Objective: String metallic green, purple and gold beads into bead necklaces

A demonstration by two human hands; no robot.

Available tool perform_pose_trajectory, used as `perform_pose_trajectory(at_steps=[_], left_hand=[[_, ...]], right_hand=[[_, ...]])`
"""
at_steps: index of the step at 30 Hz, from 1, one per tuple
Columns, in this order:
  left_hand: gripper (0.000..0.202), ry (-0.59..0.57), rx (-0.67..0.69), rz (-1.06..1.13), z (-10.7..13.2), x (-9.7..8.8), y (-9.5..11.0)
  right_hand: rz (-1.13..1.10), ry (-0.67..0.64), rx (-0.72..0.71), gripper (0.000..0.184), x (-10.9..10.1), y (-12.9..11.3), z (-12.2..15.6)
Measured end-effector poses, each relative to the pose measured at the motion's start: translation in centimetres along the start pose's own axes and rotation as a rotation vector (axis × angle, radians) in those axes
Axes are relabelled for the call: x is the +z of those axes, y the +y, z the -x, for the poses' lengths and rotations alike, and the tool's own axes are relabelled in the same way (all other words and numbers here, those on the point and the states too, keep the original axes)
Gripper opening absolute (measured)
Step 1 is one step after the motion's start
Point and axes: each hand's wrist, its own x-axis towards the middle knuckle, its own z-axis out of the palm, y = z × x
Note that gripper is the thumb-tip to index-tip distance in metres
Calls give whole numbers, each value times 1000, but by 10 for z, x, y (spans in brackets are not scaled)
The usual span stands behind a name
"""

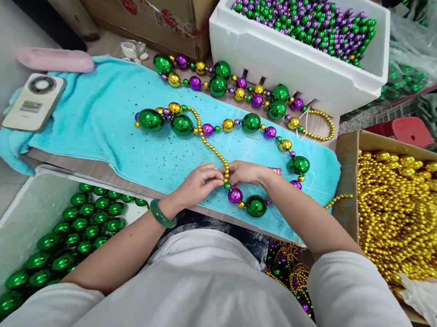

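Observation:
A bead necklace [227, 125] of large green, purple and gold balls lies looped on a turquoise towel [99, 115]. A thin gold bead strand [209, 143] runs from the loop down to my hands. My left hand [196, 183], with a green bangle on its wrist, and my right hand [246, 173] meet at the near edge of the towel. Both pinch the gold strand where it joins a purple ball [235, 194] and a green ball [256, 206]. A second bead necklace [229, 85] lies along the far edge of the towel.
A white foam box [295, 66] of small green and purple beads stands at the back. A cardboard box [347, 164] of gold strands is at the right. A white tray [35, 209] of green balls sits near left. A white remote-like device [35, 102] lies far left.

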Motion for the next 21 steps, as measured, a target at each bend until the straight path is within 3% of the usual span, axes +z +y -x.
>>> perform_pose_trajectory(at_steps=[8, 15, 21], left_hand=[[23, -20, 72, -125, -4, -5, 16], [15, 79, -58, -150, 1, 3, -2], [17, 88, -152, -266, 2, 21, -10]], right_hand=[[-36, -121, -37, 21, 6, 2, -14], [256, 136, -9, 24, -17, -10, 27], [471, 322, -35, 13, -8, -8, 41]])
